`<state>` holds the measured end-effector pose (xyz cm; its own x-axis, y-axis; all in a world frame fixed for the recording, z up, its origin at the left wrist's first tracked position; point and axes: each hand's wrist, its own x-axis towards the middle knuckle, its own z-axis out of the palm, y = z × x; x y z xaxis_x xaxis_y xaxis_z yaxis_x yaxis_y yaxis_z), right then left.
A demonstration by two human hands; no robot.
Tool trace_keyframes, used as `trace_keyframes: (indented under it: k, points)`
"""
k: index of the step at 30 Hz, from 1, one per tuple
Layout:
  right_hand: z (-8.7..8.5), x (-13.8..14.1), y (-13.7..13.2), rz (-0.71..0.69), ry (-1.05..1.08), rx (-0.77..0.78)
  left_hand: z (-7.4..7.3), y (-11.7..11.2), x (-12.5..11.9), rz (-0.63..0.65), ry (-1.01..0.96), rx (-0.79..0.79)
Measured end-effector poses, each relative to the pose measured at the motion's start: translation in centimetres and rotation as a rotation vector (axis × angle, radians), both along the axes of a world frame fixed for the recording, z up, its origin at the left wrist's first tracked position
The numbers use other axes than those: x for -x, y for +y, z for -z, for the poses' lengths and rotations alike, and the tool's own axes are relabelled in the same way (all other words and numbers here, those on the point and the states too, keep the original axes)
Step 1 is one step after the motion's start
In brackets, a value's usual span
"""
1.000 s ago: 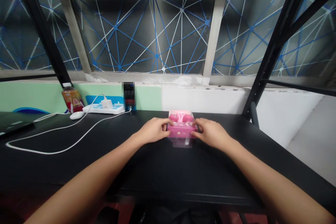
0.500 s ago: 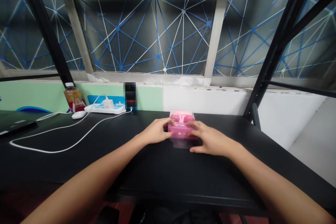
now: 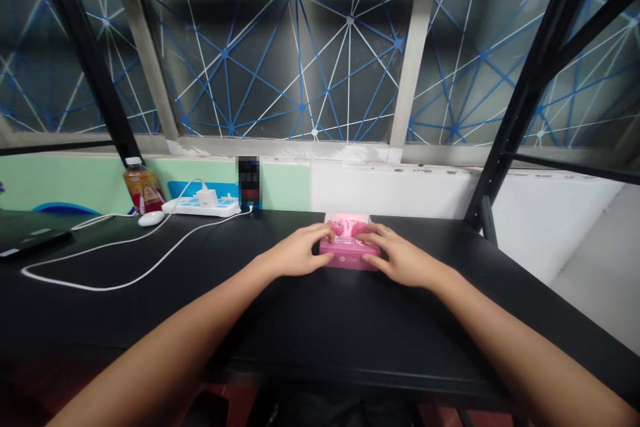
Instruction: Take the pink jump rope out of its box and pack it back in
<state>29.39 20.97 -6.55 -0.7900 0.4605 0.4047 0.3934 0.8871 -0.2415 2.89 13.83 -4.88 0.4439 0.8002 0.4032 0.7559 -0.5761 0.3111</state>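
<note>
A small pink box [image 3: 349,257] with white print rests on the black desk, its paler patterned part [image 3: 347,219] facing up at the back. My left hand [image 3: 300,250] holds the box's left side, fingers over the top edge and thumb on the front face. On the opposite side, my right hand [image 3: 403,257] grips the right end in the same way, thumb low on the front. The ends of the box are partly hidden behind my fingers.
A white power strip [image 3: 220,207] with a plugged-in charger [image 3: 207,197] stands along the wall, near a drink bottle [image 3: 143,187] and a white mouse [image 3: 151,218]. A white cable [image 3: 100,289] loops over the desk [image 3: 310,333]. Black frame posts [image 3: 510,107] rise at both sides.
The box has come down slightly and toward me onto the desk. My right thumb has moved up from below onto the box's front, and that hand has closed on it.
</note>
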Motion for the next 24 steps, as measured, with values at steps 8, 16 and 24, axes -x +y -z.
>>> trace_keyframes:
  k: [8,16,24]
  points:
    - [0.0,-0.1,0.3,-0.03,0.031,0.066,0.6,0.6,0.1,0.011,-0.074,0.018]
    - [-0.6,-0.4,-0.1,-0.063,0.011,0.128,0.4,0.4,0.1,0.016,-0.089,0.025]
    - [-1.0,-0.3,-0.3,-0.078,0.048,0.071,-0.7,0.0,0.5,0.078,-0.035,0.063]
